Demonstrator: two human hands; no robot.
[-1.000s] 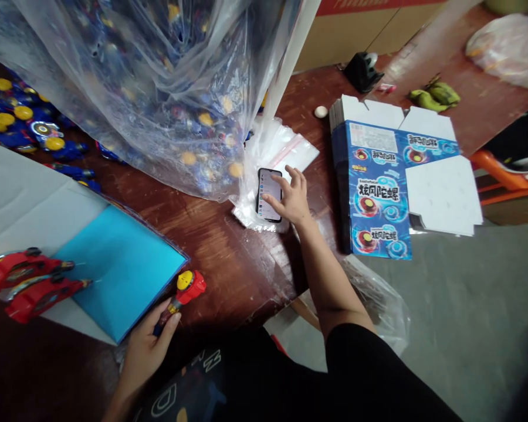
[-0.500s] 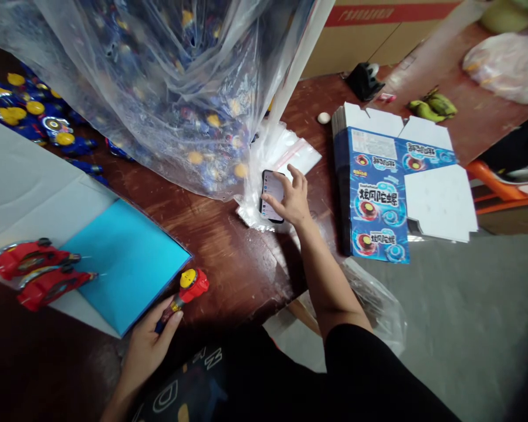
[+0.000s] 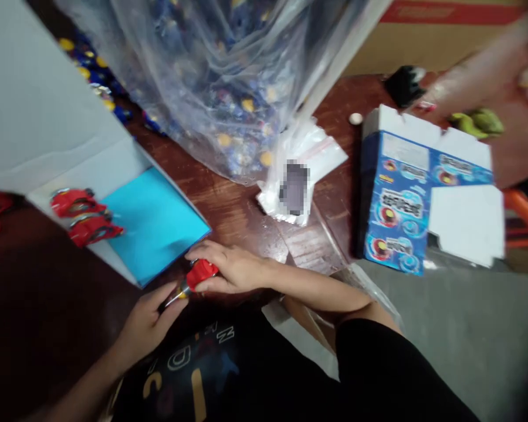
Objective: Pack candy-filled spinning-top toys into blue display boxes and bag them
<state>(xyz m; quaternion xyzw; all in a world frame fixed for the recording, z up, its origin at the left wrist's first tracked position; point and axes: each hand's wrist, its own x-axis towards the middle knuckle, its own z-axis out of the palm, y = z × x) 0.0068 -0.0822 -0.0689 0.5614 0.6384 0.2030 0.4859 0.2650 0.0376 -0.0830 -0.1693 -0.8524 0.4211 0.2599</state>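
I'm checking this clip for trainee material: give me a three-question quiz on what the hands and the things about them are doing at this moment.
1. True or false: both hands grip the small red plastic toy launcher at the table's near edge.
2. Which hand covers the toy's red head? A) left hand B) right hand C) neither
3. Fill in: the blurred-out dark phone lies on a pile of clear ____ bags.

Key: 1 true; 2 B; 3 plastic.
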